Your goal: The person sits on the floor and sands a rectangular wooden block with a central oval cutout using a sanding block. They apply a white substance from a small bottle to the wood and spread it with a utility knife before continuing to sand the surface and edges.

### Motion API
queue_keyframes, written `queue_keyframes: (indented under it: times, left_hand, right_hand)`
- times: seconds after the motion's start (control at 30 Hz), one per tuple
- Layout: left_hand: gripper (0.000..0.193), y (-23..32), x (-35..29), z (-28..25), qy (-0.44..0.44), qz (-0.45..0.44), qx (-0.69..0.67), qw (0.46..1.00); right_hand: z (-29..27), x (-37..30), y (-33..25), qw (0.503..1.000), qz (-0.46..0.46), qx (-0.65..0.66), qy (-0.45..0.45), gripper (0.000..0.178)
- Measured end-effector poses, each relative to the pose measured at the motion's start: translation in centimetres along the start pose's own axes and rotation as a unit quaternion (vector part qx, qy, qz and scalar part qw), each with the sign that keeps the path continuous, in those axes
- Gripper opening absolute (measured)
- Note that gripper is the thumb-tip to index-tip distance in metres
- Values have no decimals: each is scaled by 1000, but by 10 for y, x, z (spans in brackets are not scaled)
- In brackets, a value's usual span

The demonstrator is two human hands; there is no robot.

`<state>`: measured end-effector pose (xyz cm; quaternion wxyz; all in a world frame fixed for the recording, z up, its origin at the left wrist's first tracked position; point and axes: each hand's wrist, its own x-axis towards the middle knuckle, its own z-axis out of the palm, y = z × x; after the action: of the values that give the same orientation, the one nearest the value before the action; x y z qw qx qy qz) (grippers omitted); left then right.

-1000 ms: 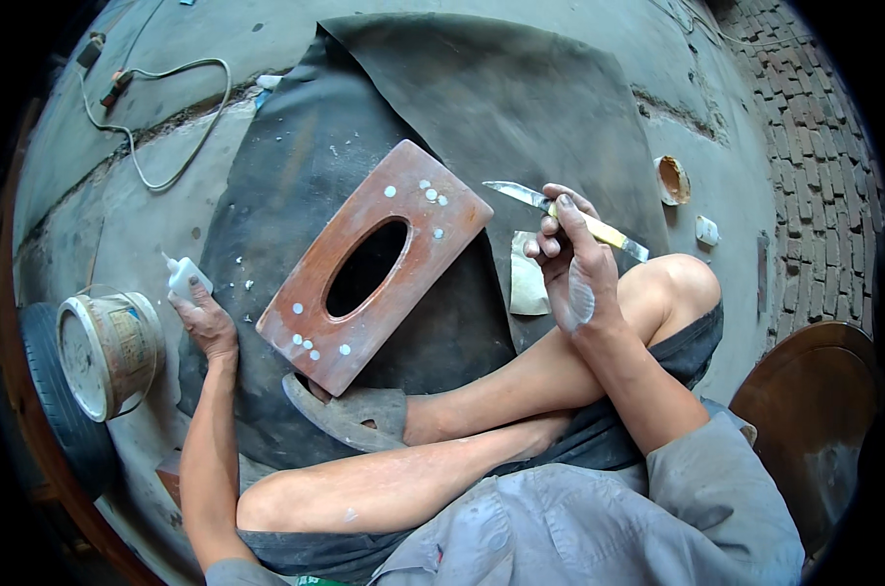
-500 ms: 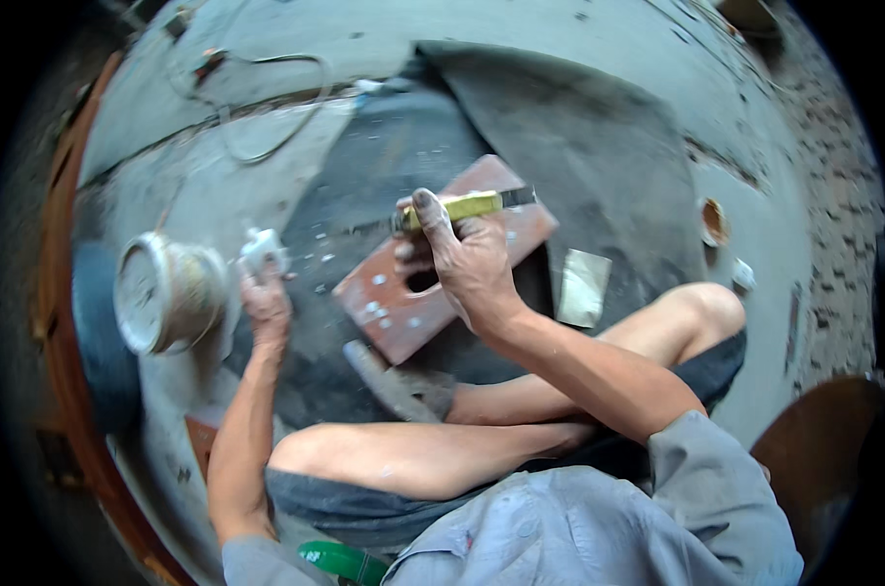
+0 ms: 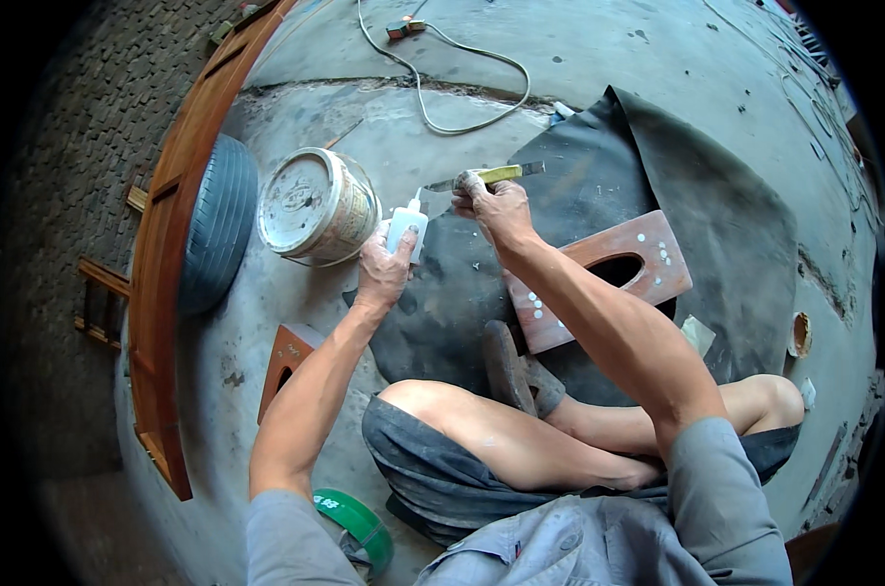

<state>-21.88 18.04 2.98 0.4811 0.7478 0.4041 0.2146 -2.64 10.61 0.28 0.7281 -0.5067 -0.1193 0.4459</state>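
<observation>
My left hand (image 3: pixel 384 269) is closed around a small white squeeze bottle (image 3: pixel 406 232) with a thin nozzle pointing up. Between the fingers of my right hand (image 3: pixel 497 208) is a putty knife with a yellow handle (image 3: pixel 502 174); its narrow dark blade reaches left, close to the bottle's nozzle. Below and right of that hand, a reddish wooden block (image 3: pixel 657 249) with an oval hole and several whitish spots lies on a dark rubber sheet (image 3: pixel 726 205). My right forearm covers part of the block.
A lidded, stained bucket (image 3: pixel 306 205) stands left of the bottle, beside a tire (image 3: pixel 218 225) and a long wooden frame (image 3: pixel 159 342). Another reddish block (image 3: pixel 288 356) lies near my left forearm. A green tape roll (image 3: pixel 359 527) sits by my hip. A cable (image 3: pixel 462 127) crosses the far floor.
My view has swung left. Both hands have come closer together, the left with the bottle now upright and the right with the putty knife moved off the block toward it.
</observation>
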Motion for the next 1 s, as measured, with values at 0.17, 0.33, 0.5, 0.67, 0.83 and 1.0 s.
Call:
queue_keyframes:
  times: [0.17, 0.33, 0.5, 0.67, 0.83, 1.0]
  left_hand:
    - [40, 1, 3, -3, 15, -15, 15, 1000]
    - [42, -3, 10, -6, 6, -28, 25, 999]
    - [42, -2, 15, -8, -8, -24, 34, 999]
    - [37, -3, 21, -10, -2, -26, 36, 999]
    - [41, -6, 25, -9, -7, -40, 23, 999]
    - [35, -2, 26, -3, 11, -41, 18, 999]
  right_hand:
    - [4, 2, 8, 1000, 13, 19, -15, 29]
    - [6, 5, 12, 999, 16, 27, -14, 28]
    - [4, 8, 10, 999, 25, 35, -18, 29]
    - [7, 10, 4, 999, 30, 32, 0, 30]
    - [8, 17, 5, 999, 30, 39, 6, 29]
    - [11, 20, 13, 998, 24, 41, 30, 28]
